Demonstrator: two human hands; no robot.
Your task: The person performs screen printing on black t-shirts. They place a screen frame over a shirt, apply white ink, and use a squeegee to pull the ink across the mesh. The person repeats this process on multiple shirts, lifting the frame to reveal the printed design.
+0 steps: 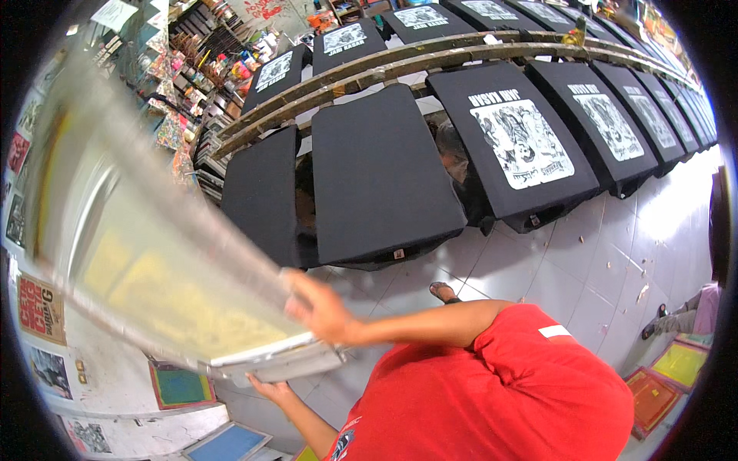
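Nearest the camera, at the lower edge, a person in a red short-sleeved shirt (500,392) bends over, both bare arms reaching toward the left. Their left hand (267,389) comes up from below and cups the underside of the near end of a large metal-framed printing screen with yellowish mesh (146,261); its fingers are curled under the frame, though how tightly they close cannot be told. Their right hand (319,307) sits on top of the same end, fingers (296,288) wrapped over the frame's edge and gripping it. The screen is held in the air, tilted, its far end rising toward the upper left, and it is blurred along its length.

Below it, on the pale tiled floor (584,276), smaller framed screens lean or lie: a red-framed green one (181,386) and a blue one (227,443) at the left, and yellow and orange ones (669,376) at the right.

Just past the hands stands a row of tilted flat platens, each covered with a black shirt. The nearest two, a plain black shirt (380,177) in the middle and another plain black one (261,192) to its left, carry no print. To the right, a black shirt with a white printed picture (519,142) lies on its board, and more printed ones run off along a long wooden rail (400,65). Farther back, cluttered shelves (184,84) line the left wall.
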